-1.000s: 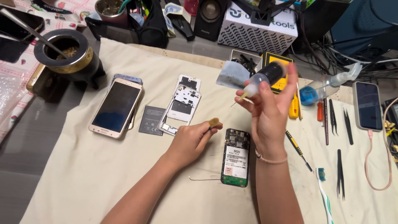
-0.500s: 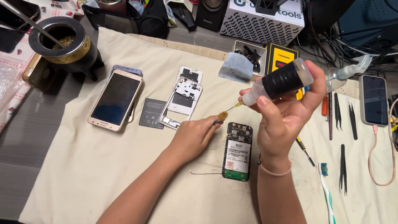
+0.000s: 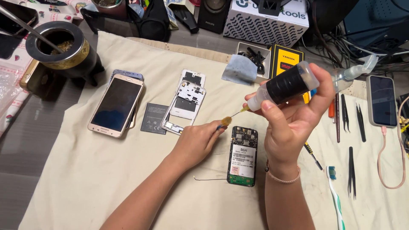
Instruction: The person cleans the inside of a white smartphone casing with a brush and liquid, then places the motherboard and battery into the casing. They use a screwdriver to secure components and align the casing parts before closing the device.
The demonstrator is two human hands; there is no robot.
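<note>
The right hand (image 3: 294, 123) holds a small squeeze bottle (image 3: 283, 87) with a black band and a clear body, tilted so its fine needle tip points toward nine o'clock and slightly down. Its grip is pressed around the bottle, thumb under the neck and fingers curled over the far side. The left hand (image 3: 196, 142) lies on the cream cloth (image 3: 85, 170) covering the desk, its grip pinching a small brush or swab (image 3: 225, 122) whose amber tip stands just beside the needle; whether the two touch I cannot tell.

The step in hand looks like wetting that tip from the bottle. Directly below, at six o'clock of the tip, lies the opened phone (image 3: 243, 155), back off, circuit board bare at its top and bottom and a white label over its middle.

The next move would call for a gentle squeeze, since a drop too many could fall on the board, then a steady carry of the wet tip down to the phone.

At ten o'clock of the left hand lie two white phone frames (image 3: 187, 100), a dark battery (image 3: 154, 118) and a gold phone (image 3: 116, 105), screen up. At three o'clock of the right hand lie tweezers (image 3: 352, 172), screwdrivers (image 3: 313, 155) and a toothbrush (image 3: 334, 191).
</note>
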